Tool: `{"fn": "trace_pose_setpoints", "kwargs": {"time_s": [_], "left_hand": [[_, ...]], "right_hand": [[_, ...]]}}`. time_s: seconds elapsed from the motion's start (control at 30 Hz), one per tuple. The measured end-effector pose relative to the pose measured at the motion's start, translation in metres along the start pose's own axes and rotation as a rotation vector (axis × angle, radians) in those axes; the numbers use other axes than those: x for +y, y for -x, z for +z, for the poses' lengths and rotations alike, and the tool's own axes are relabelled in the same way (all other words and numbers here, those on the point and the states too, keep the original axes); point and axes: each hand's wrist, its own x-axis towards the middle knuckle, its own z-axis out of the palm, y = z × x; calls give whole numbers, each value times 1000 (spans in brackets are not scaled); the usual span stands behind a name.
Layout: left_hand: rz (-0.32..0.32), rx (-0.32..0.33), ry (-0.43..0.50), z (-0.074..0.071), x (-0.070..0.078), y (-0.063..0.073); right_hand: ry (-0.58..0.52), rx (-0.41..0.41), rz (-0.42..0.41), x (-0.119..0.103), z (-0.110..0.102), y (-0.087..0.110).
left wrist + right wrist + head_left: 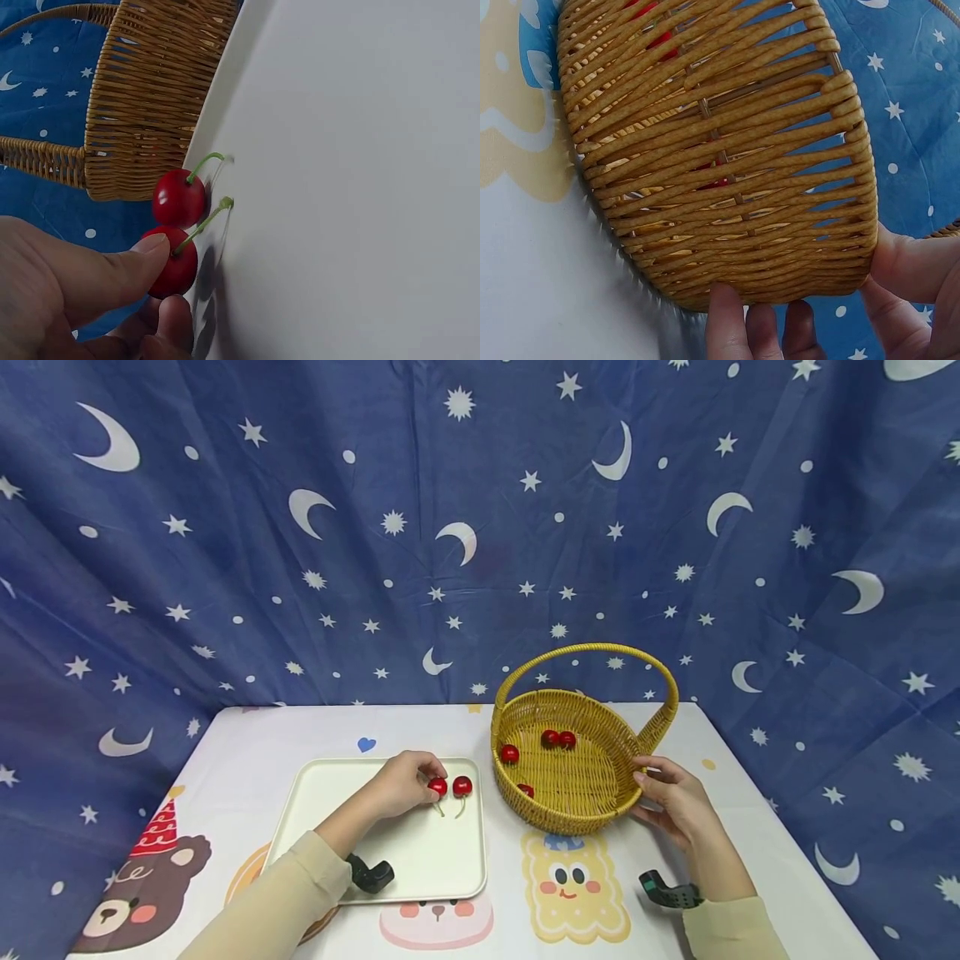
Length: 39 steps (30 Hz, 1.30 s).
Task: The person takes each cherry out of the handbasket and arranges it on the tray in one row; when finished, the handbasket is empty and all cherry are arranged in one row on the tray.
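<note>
My left hand (405,783) pinches a red cherry (174,262) with a green stem between thumb and fingers, over the white tray (360,860). Right beside it on the tray sits a second cherry (462,786), its stem pointing toward me. To the right stands a yellow-brown wicker basket (570,785) with a tall arched handle. Several cherries lie inside, among them a pair (558,739) near the back. My right hand (675,797) holds the basket's right side, thumb at the rim and fingers against the woven wall (742,225).
The tray and basket stand close together on a table with a white cloth (757,827) printed with cartoon figures. Behind the table hangs a blue curtain (495,485) with moons and stars. A black wrist strap mount (371,875) sits below my left hand.
</note>
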Motion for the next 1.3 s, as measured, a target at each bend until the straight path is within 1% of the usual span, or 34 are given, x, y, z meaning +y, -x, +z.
{"fn": "trace_pose_setpoints", "kwargs": {"time_s": [0.2,0.43,0.53,0.63,0.7,0.77,0.87,0.97,1.1,1.2,1.3], "left_hand": [[-15,-1,-31,0,0,1],[-18,0,-27,-5,3,2],[-1,6,-48,-9,3,1],[29,24,-66,-15,8,1],[60,32,-62,-20,17,1],[95,36,-39,-22,28,1],[151,17,9,-21,48,2],[213,-34,75,-14,69,4],[292,-130,139,-2,96,1],[327,-193,139,8,110,-6],[346,-248,105,18,120,-19]], "right_hand": [[0,-1,-6,-2,2,-1],[-7,-8,-13,-4,3,-1],[-2,-8,-15,-4,3,-2],[5,-10,-15,-4,3,-2],[7,-14,-14,-4,2,-2],[8,-17,-13,-3,2,-2],[7,-18,-7,-1,0,-1],[1,-13,1,2,0,-1],[-4,-6,4,4,0,-1],[-13,-7,2,3,0,-1],[-22,-7,4,2,-1,-1]]}}
